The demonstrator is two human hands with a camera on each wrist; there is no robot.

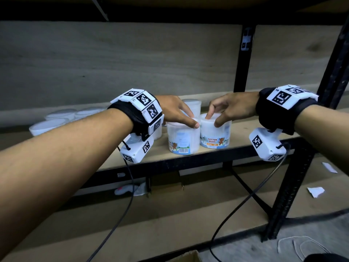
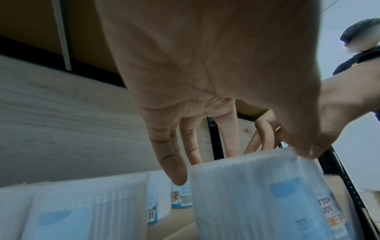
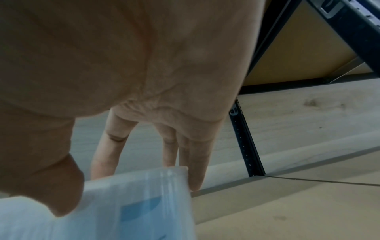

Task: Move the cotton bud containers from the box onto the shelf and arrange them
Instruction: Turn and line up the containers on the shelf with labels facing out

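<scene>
Two clear cotton bud containers stand side by side near the front edge of the shelf board [image 1: 253, 132]. My left hand [image 1: 191, 119] grips the left container [image 1: 182, 140] from above by its lid rim, thumb in front and fingers behind. My right hand [image 1: 213, 120] grips the right container [image 1: 215, 136] in the same way. In the left wrist view the thumb [image 2: 304, 146] presses the held container [image 2: 257, 194]. The right wrist view shows the thumb [image 3: 61, 186] on its container [image 3: 133, 209], with the fingers [image 3: 193, 175] behind it.
Another container [image 1: 191, 105] stands just behind the two, and several more [image 1: 49, 125] sit at the shelf's left. Black uprights [image 1: 243, 59] and a front rail [image 1: 188, 162] frame the shelf. A cardboard box corner [image 1: 187, 257] shows below. Cables hang from both wrists.
</scene>
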